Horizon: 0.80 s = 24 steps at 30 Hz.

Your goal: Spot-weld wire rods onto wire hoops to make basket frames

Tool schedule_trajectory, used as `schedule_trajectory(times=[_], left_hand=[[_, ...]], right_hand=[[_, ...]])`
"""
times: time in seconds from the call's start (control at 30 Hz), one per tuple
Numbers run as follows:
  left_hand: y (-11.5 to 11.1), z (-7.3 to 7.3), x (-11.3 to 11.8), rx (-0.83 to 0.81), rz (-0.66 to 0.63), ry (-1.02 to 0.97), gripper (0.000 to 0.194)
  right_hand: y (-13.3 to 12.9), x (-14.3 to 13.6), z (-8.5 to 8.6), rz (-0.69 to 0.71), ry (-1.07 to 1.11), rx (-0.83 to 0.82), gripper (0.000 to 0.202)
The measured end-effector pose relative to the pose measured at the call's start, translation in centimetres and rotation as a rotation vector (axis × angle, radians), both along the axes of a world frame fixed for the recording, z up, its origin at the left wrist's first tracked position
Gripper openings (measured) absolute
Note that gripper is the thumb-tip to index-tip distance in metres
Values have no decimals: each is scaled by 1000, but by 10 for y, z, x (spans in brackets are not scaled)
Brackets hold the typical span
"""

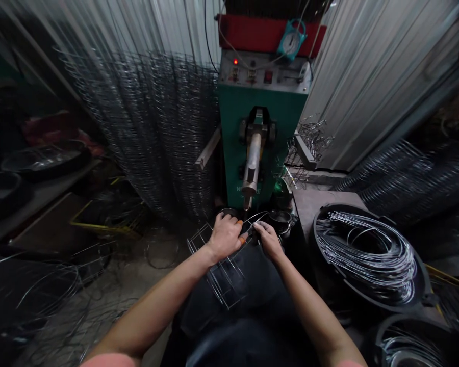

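Observation:
My left hand [225, 233] is closed on a wire frame [224, 283], a rack of thin metal rods that hangs over my lap. Orange coverings show on some of its fingers. My right hand [268, 238] pinches a thin curved metal wire [257, 216] by the frame's far end. Just beyond both hands is the tip of a spot welder's electrode arm [252, 163], which juts out of a green machine [233, 127]. Whether the wire touches the electrode I cannot tell.
Tall stacks of wire rings [168, 127] stand left of the machine. At right a black round tub [315, 239] holds curved wires, with a second tub [382, 326] nearer me. A yellow-edged crate [99, 227] and loose wires lie at left.

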State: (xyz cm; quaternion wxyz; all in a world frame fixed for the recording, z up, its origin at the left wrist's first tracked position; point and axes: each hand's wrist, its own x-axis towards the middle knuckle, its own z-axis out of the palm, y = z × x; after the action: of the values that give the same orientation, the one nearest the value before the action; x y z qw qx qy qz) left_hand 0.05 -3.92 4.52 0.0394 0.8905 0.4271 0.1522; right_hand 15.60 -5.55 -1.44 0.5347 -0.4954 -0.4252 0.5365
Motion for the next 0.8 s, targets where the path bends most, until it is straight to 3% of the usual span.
schedule_trajectory(times=[0.23,0.63,0.8], left_hand=[[19,-3,1,-6,-9,-8,26],[39,9,11,-23,49,136,31],[36,11,14,-37,91,189,34]], right_hand=[[20,-3,-4,-35,71,-28,31],[49,-1,-8,-37,140,-17,28],[34,8,-5,20,96,-88,35]])
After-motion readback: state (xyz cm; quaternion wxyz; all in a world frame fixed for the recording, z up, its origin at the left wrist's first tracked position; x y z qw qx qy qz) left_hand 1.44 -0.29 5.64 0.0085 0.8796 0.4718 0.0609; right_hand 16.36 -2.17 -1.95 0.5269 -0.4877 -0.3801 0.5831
